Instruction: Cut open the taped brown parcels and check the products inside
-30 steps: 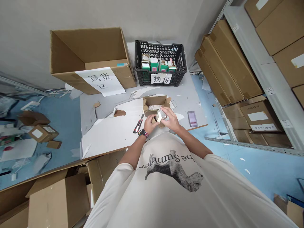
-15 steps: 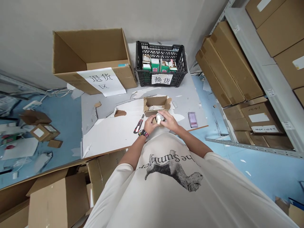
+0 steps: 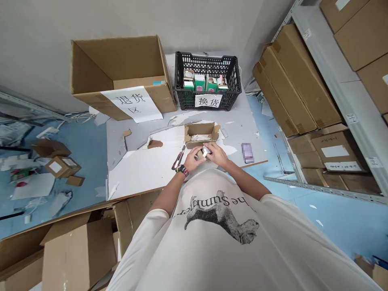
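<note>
Close to my body, at the front of the table, my two hands meet around a small silver, round-faced object with a white part point(image 3: 206, 150). My right hand point(image 3: 218, 155) has its fingers closed on that silver object from the right. On the other side my left hand point(image 3: 193, 161), with a patterned wristband, grips a small brown cardboard piece point(image 3: 199, 154) against it. An open cardboard box point(image 3: 200, 143) with white paper inside stands just beyond my hands. A red and black utility knife point(image 3: 178, 159) lies to the left of my left hand.
At the back stand a large open carton point(image 3: 121, 103) with a paper sign and a black crate point(image 3: 209, 106) holding several green-and-white boxes. A phone point(image 3: 247, 153) lies near the table's right edge. Shelving with cartons point(image 3: 306, 89) rises at right; cartons point(image 3: 75, 250) sit below left.
The silver object has tilted and shifted slightly right in my fingers, and more of the brown cardboard piece shows. The whole view has moved slightly; the items on the table stay put.
</note>
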The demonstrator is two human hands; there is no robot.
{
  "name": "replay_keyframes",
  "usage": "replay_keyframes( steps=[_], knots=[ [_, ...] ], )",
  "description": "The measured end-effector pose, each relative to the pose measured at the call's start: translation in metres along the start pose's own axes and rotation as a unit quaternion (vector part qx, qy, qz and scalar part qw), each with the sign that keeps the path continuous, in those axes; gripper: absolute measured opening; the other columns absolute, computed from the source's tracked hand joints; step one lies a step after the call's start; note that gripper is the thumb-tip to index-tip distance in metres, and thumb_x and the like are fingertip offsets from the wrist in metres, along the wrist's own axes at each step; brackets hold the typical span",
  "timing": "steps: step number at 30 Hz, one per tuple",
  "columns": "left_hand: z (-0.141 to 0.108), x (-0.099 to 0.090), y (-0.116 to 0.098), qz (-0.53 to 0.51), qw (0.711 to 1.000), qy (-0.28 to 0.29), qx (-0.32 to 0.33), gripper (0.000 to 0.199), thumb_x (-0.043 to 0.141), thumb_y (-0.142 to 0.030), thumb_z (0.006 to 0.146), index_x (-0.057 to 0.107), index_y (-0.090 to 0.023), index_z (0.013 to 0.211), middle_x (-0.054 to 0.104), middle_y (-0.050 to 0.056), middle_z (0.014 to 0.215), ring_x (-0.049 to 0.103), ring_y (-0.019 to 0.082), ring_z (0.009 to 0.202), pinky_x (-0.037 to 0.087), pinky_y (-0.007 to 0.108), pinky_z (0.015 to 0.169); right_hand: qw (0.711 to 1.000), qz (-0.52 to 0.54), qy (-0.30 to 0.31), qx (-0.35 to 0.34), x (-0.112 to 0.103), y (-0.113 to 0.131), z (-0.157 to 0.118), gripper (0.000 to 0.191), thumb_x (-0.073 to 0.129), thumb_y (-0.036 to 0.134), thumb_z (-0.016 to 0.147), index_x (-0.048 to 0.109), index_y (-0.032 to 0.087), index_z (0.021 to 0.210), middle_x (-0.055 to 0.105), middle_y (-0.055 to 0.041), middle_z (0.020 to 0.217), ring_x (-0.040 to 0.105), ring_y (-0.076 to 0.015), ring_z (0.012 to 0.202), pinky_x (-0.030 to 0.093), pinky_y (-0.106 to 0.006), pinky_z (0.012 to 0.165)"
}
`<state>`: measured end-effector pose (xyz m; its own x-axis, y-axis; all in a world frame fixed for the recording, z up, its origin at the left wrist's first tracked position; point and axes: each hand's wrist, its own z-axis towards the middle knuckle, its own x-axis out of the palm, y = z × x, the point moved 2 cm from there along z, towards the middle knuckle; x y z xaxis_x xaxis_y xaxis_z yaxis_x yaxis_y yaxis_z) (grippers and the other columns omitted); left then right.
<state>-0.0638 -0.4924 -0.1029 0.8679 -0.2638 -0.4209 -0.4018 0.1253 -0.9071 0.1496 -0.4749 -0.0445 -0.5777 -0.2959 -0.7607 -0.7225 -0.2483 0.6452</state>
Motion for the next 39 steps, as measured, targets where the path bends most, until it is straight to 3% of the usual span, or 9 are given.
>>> replay_keyframes(
  steps=[3,7,13,18,23,26,31,35,39],
  knots=[
    [-0.001,-0.002,0.001,-0.011,1.000,0.000,0.001,0.054,0.077,-0.048,0.104,0.075,-0.023,0.151,0.073,0.016,0.158,0.077,0.031,0.131,0.069,0.037,0.083,1.000,0.005,0.006,-0.007,-0.001,-0.003,0.000,0.065,0.065,0.013,0.098,0.069,0.024,0.162,0.071,-0.0144,0.143,0.071,-0.0289,0.123,0.062,-0.042,0.109],
    [0.002,0.002,0.000,0.011,0.999,-0.050,-0.008,0.045,0.080,-0.034,0.096,0.078,-0.024,0.140,0.079,0.013,0.146,0.076,0.031,0.133,0.069,0.043,0.100,1.000,0.005,0.018,-0.006,-0.002,-0.005,0.000,0.067,0.064,0.011,0.097,0.069,0.025,0.162,0.069,-0.0143,0.147,0.070,-0.0293,0.127,0.062,-0.042,0.110],
    [0.006,0.015,0.002,0.016,0.995,-0.086,-0.055,0.045,0.084,-0.028,0.088,0.077,-0.023,0.133,0.083,0.011,0.135,0.076,0.022,0.095,0.068,0.038,0.086,0.998,-0.041,0.048,0.026,-0.004,0.006,0.007,0.066,0.068,0.015,0.097,0.068,0.024,0.162,0.066,-0.0159,0.147,0.070,-0.0317,0.121,0.064,-0.043,0.103],
    [0.011,0.023,0.004,-0.017,0.990,-0.119,-0.074,0.049,0.085,-0.022,0.084,0.074,-0.022,0.132,0.083,0.010,0.131,0.075,0.021,0.090,0.066,0.035,0.081,0.992,-0.086,0.085,0.044,-0.010,0.020,0.015,0.069,0.068,0.012,0.096,0.064,0.022,0.164,0.065,-0.0184,0.149,0.071,-0.0339,0.120,0.063,-0.045,0.104],
    [0.010,0.023,0.008,-0.049,0.991,-0.105,-0.073,0.051,0.087,-0.025,0.085,0.074,-0.022,0.134,0.082,0.007,0.125,0.066,0.015,0.074,0.063,0.033,0.075,0.989,-0.070,0.120,0.045,-0.019,0.021,0.017,0.062,0.074,0.025,0.102,0.064,0.021,0.163,0.066,-0.0164,0.149,0.072,-0.0331,0.121,0.061,-0.044,0.104],
    [0.008,0.021,0.008,-0.058,0.992,-0.093,-0.056,0.049,0.084,-0.025,0.087,0.076,-0.023,0.135,0.081,0.007,0.124,0.065,0.016,0.076,0.063,0.032,0.075,0.988,-0.082,0.120,0.061,-0.017,0.017,0.016,0.053,0.073,0.022,0.103,0.070,0.024,0.156,0.070,-0.0149,0.143,0.073,-0.0325,0.116,0.060,-0.042,0.100],
    [0.007,0.015,0.003,-0.053,0.992,-0.105,-0.039,0.052,0.081,-0.020,0.086,0.077,-0.022,0.138,0.082,0.010,0.131,0.066,0.017,0.080,0.062,0.034,0.078,0.993,-0.077,0.068,0.055,-0.004,0.009,0.011,0.049,0.072,0.015,0.101,0.074,0.024,0.149,0.072,-0.0148,0.138,0.070,-0.0340,0.122,0.060,-0.044,0.103],
    [0.006,0.007,-0.002,-0.057,0.988,-0.134,-0.047,0.057,0.079,-0.018,0.087,0.075,-0.022,0.144,0.082,0.011,0.141,0.069,0.020,0.087,0.064,0.038,0.085,0.993,0.009,-0.092,0.078,0.004,-0.017,-0.001,0.054,0.072,0.029,0.104,0.070,0.023,0.157,0.066,-0.0187,0.151,0.066,-0.0376,0.135,0.059,-0.054,0.117],
    [0.002,0.007,-0.001,-0.114,0.979,-0.150,-0.075,0.055,0.084,-0.025,0.089,0.073,-0.024,0.144,0.081,0.013,0.146,0.075,0.021,0.092,0.067,0.040,0.089,0.956,0.196,-0.144,0.166,0.021,-0.046,-0.013,0.050,0.070,0.042,0.102,0.072,0.023,0.148,0.076,-0.0147,0.136,0.074,-0.0268,0.096,0.067,-0.049,0.099]
  ],
)
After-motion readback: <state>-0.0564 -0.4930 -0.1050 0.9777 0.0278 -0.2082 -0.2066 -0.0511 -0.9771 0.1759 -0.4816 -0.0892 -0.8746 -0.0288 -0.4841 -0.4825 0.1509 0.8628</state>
